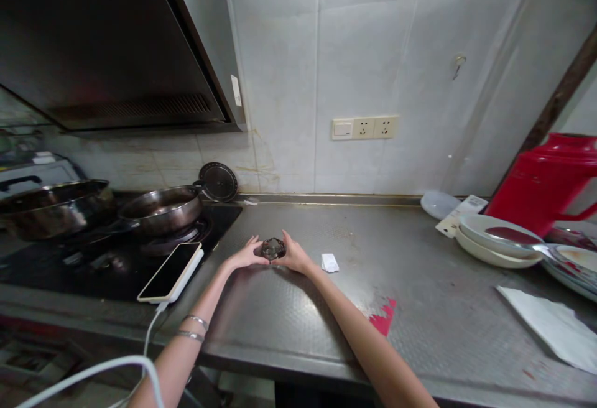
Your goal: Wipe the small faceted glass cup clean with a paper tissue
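A small dark faceted glass dish [273,249] is on the steel counter [280,315], between both hands. My left hand [245,254] grips it from the left, the thumb at its near edge. From the other side my right hand [296,255] closes on it, fingers at the right edge. The dish's outer sides are partly covered by the fingers. Just right of my right hand lies a small folded white paper [329,263]. Two silver bangles [193,328] circle my left wrist.
Left of the hands, a phone [171,272] with a white cable rests at the cooktop's edge. A steel pan [163,210] and a pot [56,209] stand on the burners. Stacked plates [497,259], a red thermos [536,190] and a white sheet [550,327] occupy the right.
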A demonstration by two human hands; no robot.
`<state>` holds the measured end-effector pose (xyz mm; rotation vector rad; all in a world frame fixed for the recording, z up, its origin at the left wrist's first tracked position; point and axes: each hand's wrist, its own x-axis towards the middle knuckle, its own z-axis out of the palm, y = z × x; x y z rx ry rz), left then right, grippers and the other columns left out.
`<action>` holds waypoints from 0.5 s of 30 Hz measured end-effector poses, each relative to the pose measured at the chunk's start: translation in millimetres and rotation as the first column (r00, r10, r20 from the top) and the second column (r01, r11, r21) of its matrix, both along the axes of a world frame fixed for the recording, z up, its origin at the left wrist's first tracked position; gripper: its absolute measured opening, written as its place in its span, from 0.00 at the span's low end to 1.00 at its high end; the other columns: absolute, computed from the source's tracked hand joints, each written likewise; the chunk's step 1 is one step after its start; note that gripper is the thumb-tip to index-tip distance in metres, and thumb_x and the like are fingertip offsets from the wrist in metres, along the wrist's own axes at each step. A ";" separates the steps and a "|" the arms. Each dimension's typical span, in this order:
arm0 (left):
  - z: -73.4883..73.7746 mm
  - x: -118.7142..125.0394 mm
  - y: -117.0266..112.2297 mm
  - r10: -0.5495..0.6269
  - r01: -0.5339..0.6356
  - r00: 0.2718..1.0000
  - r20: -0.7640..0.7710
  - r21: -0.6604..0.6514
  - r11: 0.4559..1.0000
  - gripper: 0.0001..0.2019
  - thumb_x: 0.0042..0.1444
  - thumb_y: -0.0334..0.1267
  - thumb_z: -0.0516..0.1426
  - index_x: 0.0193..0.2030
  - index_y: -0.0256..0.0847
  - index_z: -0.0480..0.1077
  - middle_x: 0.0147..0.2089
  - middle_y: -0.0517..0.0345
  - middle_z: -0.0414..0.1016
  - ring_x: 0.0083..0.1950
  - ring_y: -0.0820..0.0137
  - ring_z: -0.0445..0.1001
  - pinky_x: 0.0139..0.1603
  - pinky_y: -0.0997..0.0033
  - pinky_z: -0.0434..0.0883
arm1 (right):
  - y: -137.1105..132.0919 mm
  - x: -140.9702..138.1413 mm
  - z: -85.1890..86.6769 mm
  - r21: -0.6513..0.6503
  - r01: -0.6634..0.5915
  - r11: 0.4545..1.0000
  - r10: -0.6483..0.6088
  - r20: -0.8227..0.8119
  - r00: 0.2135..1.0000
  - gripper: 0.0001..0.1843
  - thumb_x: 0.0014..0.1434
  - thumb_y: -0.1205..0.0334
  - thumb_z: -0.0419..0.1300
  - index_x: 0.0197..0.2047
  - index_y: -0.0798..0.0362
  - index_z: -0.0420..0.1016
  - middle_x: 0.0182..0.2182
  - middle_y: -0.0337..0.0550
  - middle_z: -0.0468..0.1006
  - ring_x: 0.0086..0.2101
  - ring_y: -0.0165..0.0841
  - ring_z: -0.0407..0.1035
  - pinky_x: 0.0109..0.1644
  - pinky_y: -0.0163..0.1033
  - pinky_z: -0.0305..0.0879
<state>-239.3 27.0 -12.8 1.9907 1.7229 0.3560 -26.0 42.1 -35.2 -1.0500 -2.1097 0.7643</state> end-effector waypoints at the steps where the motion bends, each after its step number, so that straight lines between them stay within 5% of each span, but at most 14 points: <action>1: 0.2 0.1 -0.3 0.001 -0.001 1.000 -0.001 -0.003 1.000 0.42 0.40 0.53 0.63 0.62 0.39 0.61 0.71 0.42 0.37 0.72 0.57 0.32 0.69 0.57 0.42 | 0.1 -0.1 -0.3 -0.001 0.002 1.000 -0.002 0.000 1.000 0.61 0.39 0.51 0.70 0.68 0.59 0.40 0.54 0.61 0.69 0.52 0.47 0.66 0.52 0.46 0.63; 10: 5.7 5.0 -7.4 -0.005 0.004 0.999 -0.047 -0.026 1.000 0.43 0.42 0.54 0.61 0.64 0.39 0.56 0.72 0.41 0.36 0.72 0.56 0.31 0.68 0.57 0.43 | -4.4 0.3 0.1 -0.021 -0.030 0.999 0.029 -0.057 0.998 0.61 0.40 0.52 0.70 0.68 0.56 0.40 0.55 0.58 0.68 0.55 0.45 0.64 0.56 0.47 0.60; 15: 18.4 10.9 -11.8 -0.008 0.007 0.995 -0.101 -0.006 1.000 0.53 0.35 0.46 0.65 0.67 0.35 0.46 0.71 0.37 0.32 0.71 0.51 0.30 0.68 0.53 0.43 | -8.1 22.0 9.6 0.035 -0.001 0.999 0.003 -0.056 0.998 0.56 0.43 0.54 0.69 0.68 0.58 0.44 0.59 0.61 0.64 0.59 0.45 0.58 0.61 0.49 0.54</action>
